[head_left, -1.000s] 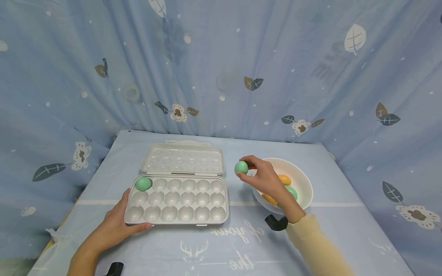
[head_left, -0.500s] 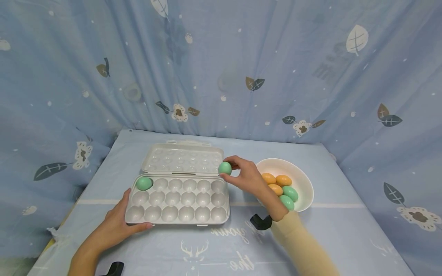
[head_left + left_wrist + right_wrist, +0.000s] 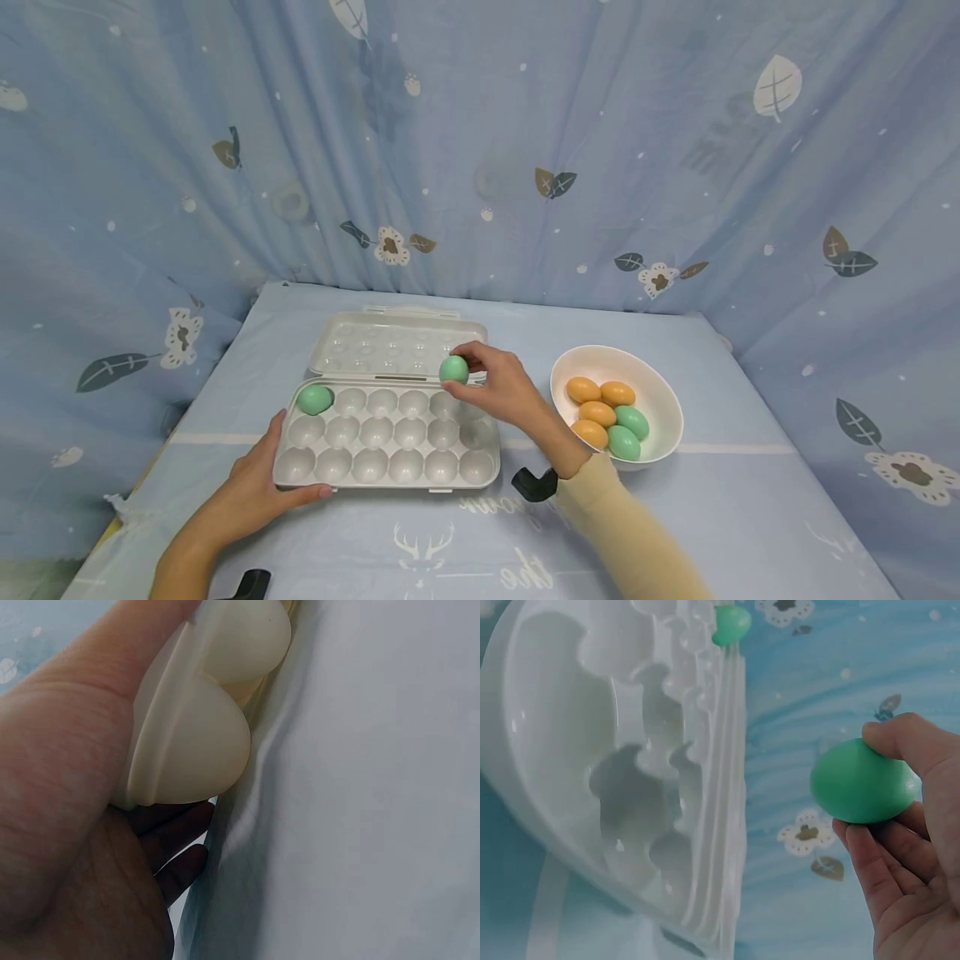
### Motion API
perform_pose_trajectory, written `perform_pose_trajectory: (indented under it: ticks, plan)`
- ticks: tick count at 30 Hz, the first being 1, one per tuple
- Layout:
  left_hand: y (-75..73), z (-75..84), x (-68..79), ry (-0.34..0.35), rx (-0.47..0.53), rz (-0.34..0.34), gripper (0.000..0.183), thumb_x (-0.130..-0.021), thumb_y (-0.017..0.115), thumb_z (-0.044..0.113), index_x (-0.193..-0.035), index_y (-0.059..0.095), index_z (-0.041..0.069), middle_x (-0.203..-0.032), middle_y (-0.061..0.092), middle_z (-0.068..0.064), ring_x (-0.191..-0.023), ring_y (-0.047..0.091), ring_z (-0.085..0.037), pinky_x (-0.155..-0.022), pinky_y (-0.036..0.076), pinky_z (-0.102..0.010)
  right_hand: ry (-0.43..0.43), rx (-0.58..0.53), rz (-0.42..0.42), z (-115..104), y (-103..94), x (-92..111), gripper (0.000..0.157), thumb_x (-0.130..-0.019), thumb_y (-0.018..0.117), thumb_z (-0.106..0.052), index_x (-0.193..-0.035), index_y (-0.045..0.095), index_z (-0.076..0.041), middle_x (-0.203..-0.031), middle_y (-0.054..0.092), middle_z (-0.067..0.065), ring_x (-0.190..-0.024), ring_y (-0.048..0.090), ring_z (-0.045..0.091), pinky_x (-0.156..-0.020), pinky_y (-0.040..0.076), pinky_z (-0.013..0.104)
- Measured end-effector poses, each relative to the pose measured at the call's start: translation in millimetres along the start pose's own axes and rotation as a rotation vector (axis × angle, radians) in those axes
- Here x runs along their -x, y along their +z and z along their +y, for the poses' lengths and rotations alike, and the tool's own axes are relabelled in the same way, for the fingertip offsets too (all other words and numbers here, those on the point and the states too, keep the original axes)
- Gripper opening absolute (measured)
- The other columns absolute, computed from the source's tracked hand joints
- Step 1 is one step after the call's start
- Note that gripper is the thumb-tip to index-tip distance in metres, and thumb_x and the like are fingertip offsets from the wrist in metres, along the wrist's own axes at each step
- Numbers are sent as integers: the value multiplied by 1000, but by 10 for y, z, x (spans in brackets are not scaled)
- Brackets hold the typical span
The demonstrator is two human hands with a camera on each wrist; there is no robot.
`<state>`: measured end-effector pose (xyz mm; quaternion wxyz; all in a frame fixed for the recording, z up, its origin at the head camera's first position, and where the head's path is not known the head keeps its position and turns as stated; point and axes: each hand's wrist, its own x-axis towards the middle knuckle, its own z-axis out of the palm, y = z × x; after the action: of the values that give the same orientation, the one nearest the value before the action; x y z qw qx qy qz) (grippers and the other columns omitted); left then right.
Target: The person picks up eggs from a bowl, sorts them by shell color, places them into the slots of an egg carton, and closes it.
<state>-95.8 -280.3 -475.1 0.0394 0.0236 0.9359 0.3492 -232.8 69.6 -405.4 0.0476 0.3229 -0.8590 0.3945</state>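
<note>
An egg box lies open on the table, its base nearer me and its lid folded back behind. One green egg sits in the back left cup. My left hand grips the box's front left corner, thumb along the front edge and fingers on the left side. In the left wrist view, rounded cup undersides show beside that hand. My right hand pinches another green egg between thumb and fingers, above the hinge near the box's right end. The right wrist view shows this egg apart from the box.
A white bowl stands right of the box, holding several orange eggs and two green eggs. A patterned blue cloth covers the table. Behind it hangs a blue curtain.
My right hand has carried the green egg left, from beside the bowl to over the egg box. The bowl's eggs are now uncovered. My left hand stays at the box corner.
</note>
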Motion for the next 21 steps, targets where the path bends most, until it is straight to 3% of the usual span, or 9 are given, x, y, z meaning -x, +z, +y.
perform_pose_trajectory:
  ticks: [8, 21]
  plan:
    - [2, -9, 3, -13, -7, -9, 138, -78, 85, 57, -164, -9, 3, -163, 20, -37, -140, 32, -63, -103, 36, -77, -17, -14, -22, -41, 170, -58, 40, -88, 84, -23, -123, 68, -11, -112, 74, 3, -101, 74, 19, -90, 60, 44]
    - [10, -7, -8, -2, -13, -1, 137, -78, 85, 57, -164, -8, 3, -162, 24, -37, -139, 35, -61, -102, 39, -76, -36, -12, -85, -186, 477, -225, 44, -89, 83, -28, -128, 69, -13, -118, 74, -2, -105, 73, 11, -91, 59, 31]
